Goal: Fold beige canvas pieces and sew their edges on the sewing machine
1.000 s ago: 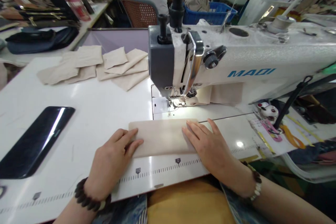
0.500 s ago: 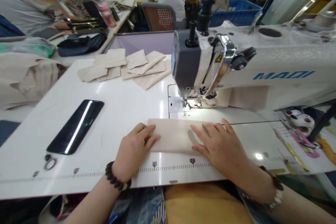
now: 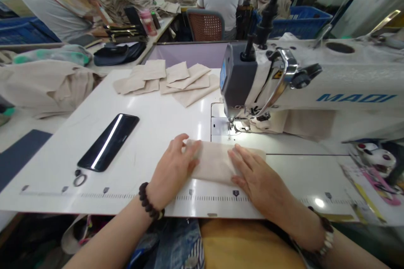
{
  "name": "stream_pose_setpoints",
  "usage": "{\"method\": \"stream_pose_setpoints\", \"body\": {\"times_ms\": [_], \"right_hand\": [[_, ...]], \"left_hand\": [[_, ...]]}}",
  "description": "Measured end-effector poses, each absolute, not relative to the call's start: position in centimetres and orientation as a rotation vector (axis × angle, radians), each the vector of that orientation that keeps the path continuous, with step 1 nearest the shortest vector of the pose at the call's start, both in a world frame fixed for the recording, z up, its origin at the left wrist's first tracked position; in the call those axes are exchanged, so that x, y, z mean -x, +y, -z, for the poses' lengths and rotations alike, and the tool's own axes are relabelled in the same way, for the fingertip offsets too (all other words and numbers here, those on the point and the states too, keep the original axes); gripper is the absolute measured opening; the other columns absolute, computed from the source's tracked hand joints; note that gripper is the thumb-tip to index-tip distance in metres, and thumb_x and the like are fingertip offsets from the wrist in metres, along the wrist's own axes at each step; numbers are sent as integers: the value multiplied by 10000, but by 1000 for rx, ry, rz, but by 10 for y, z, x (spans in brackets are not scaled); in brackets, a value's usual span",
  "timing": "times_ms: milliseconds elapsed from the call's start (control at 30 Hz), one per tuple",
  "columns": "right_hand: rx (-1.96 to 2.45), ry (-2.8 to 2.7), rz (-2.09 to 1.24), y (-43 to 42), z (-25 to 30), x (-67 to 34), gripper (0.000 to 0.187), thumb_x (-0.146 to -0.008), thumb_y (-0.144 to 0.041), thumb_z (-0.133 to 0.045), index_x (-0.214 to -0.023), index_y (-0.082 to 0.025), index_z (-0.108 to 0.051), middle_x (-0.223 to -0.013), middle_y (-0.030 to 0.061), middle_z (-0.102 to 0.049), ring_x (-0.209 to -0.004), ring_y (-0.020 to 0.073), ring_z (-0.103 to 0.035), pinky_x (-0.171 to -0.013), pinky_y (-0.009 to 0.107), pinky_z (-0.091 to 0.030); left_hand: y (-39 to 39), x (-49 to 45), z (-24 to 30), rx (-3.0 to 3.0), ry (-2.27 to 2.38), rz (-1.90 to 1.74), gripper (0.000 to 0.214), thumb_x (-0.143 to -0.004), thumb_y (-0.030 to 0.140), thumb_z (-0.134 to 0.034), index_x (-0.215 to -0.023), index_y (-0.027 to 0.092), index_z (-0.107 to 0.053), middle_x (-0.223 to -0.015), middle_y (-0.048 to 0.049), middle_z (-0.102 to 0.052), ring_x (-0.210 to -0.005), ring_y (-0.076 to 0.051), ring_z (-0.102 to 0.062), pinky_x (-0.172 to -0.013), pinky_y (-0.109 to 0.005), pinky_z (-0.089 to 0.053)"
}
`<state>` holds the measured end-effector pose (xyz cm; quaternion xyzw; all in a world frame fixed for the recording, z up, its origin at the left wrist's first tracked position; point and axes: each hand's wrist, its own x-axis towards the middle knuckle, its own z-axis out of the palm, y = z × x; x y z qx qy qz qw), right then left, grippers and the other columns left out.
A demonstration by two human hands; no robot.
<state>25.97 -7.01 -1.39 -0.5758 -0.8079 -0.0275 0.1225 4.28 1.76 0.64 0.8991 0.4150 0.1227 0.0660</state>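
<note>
Beige cloth strip (image 3: 217,162) lies flat on the table between our hands, just short of the steel presser foot (image 3: 236,126) of the white industrial sewing machine (image 3: 347,80). Left hand (image 3: 173,172) and right hand (image 3: 260,178) rest on it palm-down, fingers spread, no pinch.

The hands' fingers (image 3: 191,151) hide the left end of the beige cloth strip (image 3: 217,163)

Matt, finely woven beige cloth panel (image 3: 217,162) on glossy white laminate worktop (image 3: 63,151); smooth, glossy black glass phone (image 3: 108,142) toward its left edge. Sewing machine head (image 3: 347,75): slightly rough, speckled white enamel; polished chrome handle (image 3: 285,61). Beyond: blue plastic basket (image 3: 303,29).
</note>
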Motion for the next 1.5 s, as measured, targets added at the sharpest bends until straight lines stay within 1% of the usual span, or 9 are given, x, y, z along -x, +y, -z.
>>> {"method": "stream_pose_setpoints", "body": {"times_ms": [67,167,400,667,1033,1167,1267,1367,1500], "right_hand": [[1697,-2390,29,-69,9,-255,459,-884,-340,-444,-1271,-94,-449,-1339,143,-434,-1163,278,-430,-946,436,-402],[1780,-2431,-27,-67,4,-249,455,-872,-352,-475,-1243,-89,-484,-1317,138,-463,-1146,289,-439,-943,460,-388],[1785,-2370,13,-60,-3,-242,468,-898,-399,-411,-1183,-47,-531,-1214,158,-543,-1166,277,-429,-1013,460,-303],[1779,-2367,3,-65,13,-244,496,-872,-383,-467,-1253,-66,-466,-1273,180,-489,-1205,300,-394,-984,480,-332],[1808,-2333,-121,-76,19,-254,466,-916,-418,-347,-1342,-228,-355,-1429,80,-318,-1307,268,-250,-1014,613,-137],[1800,-2324,-106,-77,21,-255,456,-913,-395,-367,-1341,-240,-356,-1432,77,-312,-1306,270,-254,-1009,626,-130],[1796,-2315,-105,-76,23,-254,460,-908,-390,-382,-1339,-231,-358,-1432,79,-310,-1305,272,-255,-1007,629,-133],[1792,-2293,-142,-76,21,-253,454,-911,-384,-377,-1333,-218,-363,-1428,71,-320,-1305,263,-259,-1012,623,-131],[1798,-2223,-253,-75,8,-257,442,-914,-349,-360,-1310,-153,-382,-1386,103,-387,-1276,248,-315,-1012,605,-153]], "left_hand": [[19,-49,-11,-2884,928,-310,343,-847,100,-471,-1176,191,-503,-1322,-127,-388,-1176,-270,-426,-952,-465,-407],[22,-61,-17,-2949,549,-150,317,-873,52,-364,-1137,144,-515,-1278,-100,-476,-1199,-203,-419,-1005,-394,-375],[14,-88,-16,-2930,771,-78,223,-877,213,-464,-1043,96,-557,-1036,-102,-583,-965,-228,-529,-867,-379,-465],[5,-83,9,-2922,895,-214,407,-889,315,-437,-1231,94,-437,-1223,-141,-483,-1109,-285,-434,-945,-451,-389],[15,-69,21,-2963,839,-120,622,-895,534,-284,-1345,105,-292,-1434,-158,-272,-1330,-287,-221,-1044,-481,-274],[25,-43,21,-2997,1047,-93,740,-863,604,-265,-1338,38,-280,-1405,-217,-298,-1312,-319,-255,-1014,-500,-312],[18,-30,12,-3017,1268,-181,630,-893,525,-293,-1287,40,-365,-1392,-245,-298,-1301,-367,-252,-992,-557,-299],[-1,-36,1,-3057,1054,-221,423,-921,368,-341,-1248,116,-431,-1348,-185,-394,-1245,-323,-360,-1000,-520,-314],[-2,-59,-7,-2959,839,-144,382,-879,416,-442,-1141,145,-505,-1179,-127,-546,-1082,-268,-506,-921,-435,-422]]}}
